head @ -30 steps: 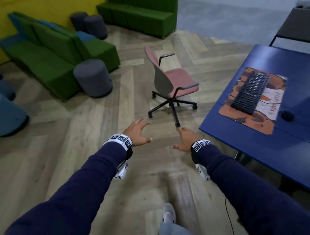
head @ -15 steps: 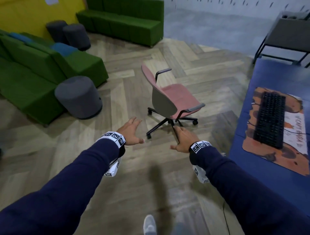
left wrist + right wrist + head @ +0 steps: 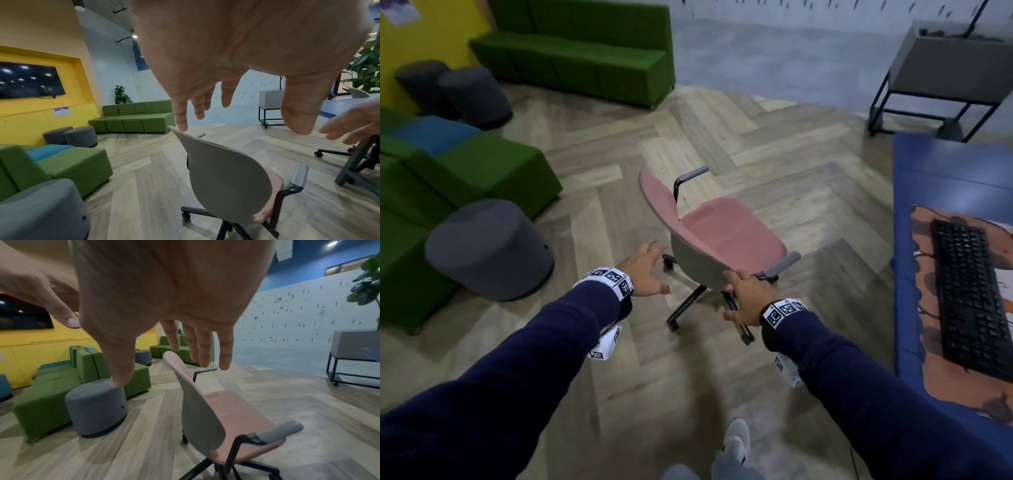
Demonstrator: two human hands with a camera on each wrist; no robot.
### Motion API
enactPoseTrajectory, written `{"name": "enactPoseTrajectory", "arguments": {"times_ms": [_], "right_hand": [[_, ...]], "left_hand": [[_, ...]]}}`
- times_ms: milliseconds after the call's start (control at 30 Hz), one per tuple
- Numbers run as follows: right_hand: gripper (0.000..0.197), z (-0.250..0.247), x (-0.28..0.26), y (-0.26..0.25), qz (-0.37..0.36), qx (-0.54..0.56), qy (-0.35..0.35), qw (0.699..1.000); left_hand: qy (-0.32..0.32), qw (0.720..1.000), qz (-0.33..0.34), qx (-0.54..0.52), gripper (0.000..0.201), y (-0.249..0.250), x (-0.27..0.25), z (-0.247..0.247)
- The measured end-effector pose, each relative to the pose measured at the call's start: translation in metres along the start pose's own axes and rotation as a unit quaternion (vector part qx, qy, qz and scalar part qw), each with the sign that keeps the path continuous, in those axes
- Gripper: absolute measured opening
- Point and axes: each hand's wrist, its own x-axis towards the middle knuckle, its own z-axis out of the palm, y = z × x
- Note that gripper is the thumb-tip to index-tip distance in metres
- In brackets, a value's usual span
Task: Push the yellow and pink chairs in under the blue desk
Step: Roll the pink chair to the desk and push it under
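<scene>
The left hand (image 3: 643, 272) is spread wide, fingers straight and apart, palm down, holding nothing; it hovers just short of the backrest of the pink upholstered swivel chair with a grey shell back, black armrests and a black castor base (image 3: 717, 236). The right hand (image 3: 748, 298) is likewise wide and empty, fingers extended, near the lower edge of the backrest at about 4 o'clock from the left hand. Whether its fingertips touch the shell cannot be told. Both arms wear dark navy sleeves (image 3: 534, 349) with white marker-printed wristbands (image 3: 609, 279).

The chair stands on the pale herringbone wood floor (image 3: 619, 377), its seat facing 2 o'clock, well apart from the blue flat-topped desk (image 3: 945, 164) at 3 o'clock. On the desk lies a black keyboard (image 3: 969, 298) on an orange patterned desk mat (image 3: 924, 349).

At 9 o'clock from the hands sits a round grey fabric pouf (image 3: 489, 248), beside a green modular sofa with a blue cushion (image 3: 482, 171). A second green sofa (image 3: 585, 58) stands at 11 o'clock, with two more grey poufs (image 3: 472, 94) beside a yellow wall (image 3: 431, 31). A grey box on a black metal frame (image 3: 941, 72) stands at 1 o'clock.
</scene>
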Motion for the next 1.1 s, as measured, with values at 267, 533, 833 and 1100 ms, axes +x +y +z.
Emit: {"name": "enactPoseTrajectory", "arguments": {"times_ms": [267,533,833,1100], "right_hand": [[0.084,-0.024,0.117,-0.019,-0.001,0.019,-0.023,1.0],[0.094,-0.027,0.244,-0.045,0.053,0.035,-0.017,0.998],[0.143,0.011,0.353,-0.036,0.099,0.158,-0.083,0.979],[0.124,0.045,0.366,-0.031,0.096,0.261,-0.084,0.957]], "left_hand": [[-0.028,0.999,0.016,-0.003,0.105,-0.041,0.102,-0.044],[-0.07,0.994,0.062,0.051,0.107,-0.107,0.22,-0.062],[-0.088,0.932,0.146,0.32,0.136,-0.166,0.373,-0.074],[-0.075,0.891,0.226,0.386,0.118,-0.168,0.426,-0.056]]}}
